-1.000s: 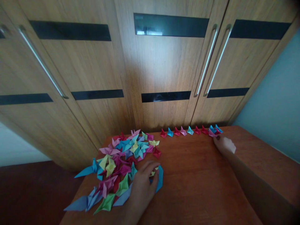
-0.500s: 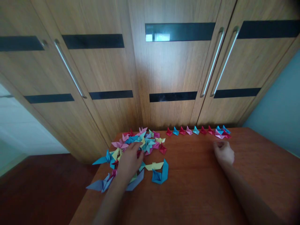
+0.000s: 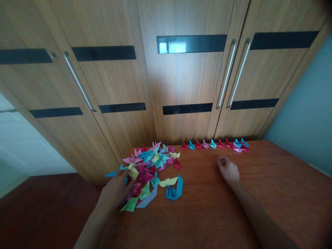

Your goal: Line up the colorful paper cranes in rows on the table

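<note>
My left hand (image 3: 116, 188) reaches over the left side of a pile of folded paper pieces, fingers apart and bent down among them. A yellow paper piece (image 3: 133, 171) lies beside its fingertips, and a blue paper piece is partly hidden under them. Magenta paper cranes (image 3: 145, 172) and a green paper boat (image 3: 130, 204) lie close to its right. My right hand (image 3: 228, 170) is curled into a loose fist on the table (image 3: 197, 214), apart from the papers, with nothing showing in it. Behind it runs a row of small paper boats, among them a red one (image 3: 220, 144).
A blue paper boat (image 3: 171, 192) with a long upright end and a yellow paper boat (image 3: 168, 182) lie right of the pile. A doubled group of boats (image 3: 241, 145) ends the row. The wooden wardrobe (image 3: 181, 124) stands against the table's far edge.
My left hand has drawn back leftward from the middle of the pile to its left side, uncovering magenta and green pieces. My right hand has moved left, away from the row's right end.
</note>
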`<state>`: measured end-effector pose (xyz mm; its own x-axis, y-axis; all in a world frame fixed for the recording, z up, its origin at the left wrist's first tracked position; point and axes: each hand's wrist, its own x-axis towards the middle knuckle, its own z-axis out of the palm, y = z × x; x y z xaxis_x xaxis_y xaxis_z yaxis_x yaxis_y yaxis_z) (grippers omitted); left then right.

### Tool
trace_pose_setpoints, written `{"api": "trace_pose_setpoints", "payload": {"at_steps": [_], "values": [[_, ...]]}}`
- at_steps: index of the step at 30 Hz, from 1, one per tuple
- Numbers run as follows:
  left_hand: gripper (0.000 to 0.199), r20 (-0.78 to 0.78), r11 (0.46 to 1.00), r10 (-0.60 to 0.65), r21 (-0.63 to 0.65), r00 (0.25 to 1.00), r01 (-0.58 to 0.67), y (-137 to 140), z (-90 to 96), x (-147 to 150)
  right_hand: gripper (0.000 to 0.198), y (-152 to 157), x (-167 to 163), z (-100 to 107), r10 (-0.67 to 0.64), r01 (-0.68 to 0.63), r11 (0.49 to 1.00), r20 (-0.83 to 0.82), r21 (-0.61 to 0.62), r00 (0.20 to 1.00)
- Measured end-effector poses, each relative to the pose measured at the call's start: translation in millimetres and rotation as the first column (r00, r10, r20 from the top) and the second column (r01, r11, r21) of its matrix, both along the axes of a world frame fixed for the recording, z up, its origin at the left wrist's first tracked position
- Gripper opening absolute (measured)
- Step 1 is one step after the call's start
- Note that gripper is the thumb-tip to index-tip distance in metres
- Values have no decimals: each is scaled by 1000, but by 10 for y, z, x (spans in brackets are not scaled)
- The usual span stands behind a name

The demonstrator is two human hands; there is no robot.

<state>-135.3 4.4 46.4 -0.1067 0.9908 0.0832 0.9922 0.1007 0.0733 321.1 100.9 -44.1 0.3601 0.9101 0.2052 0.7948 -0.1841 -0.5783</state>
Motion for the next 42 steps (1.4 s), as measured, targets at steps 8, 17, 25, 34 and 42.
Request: {"api": "trace_pose_setpoints", "payload": {"at_steps": [8,17,25,34,42], "values": [[42,107,995,-59,87,993,49,95,-129,303,22,7,4,-36,26,-26,999,14,19,1000],[38,108,980,-146,151,983,129,155,-183,396,23,24,32,-65,59,-60,997,13,40,998],[37,166,953,-164,283,972,113,178,-206,319,23,29,42,-70,66,-66,997,-9,42,998],[32,391,865,-323,492,862,101,196,125,587,25,21,69,-94,82,-73,995,-122,71,989],[39,630,834,-548,457,550,308,205,98,1578,33,-113,-124,4,323,-225,943,-505,245,801]]}}
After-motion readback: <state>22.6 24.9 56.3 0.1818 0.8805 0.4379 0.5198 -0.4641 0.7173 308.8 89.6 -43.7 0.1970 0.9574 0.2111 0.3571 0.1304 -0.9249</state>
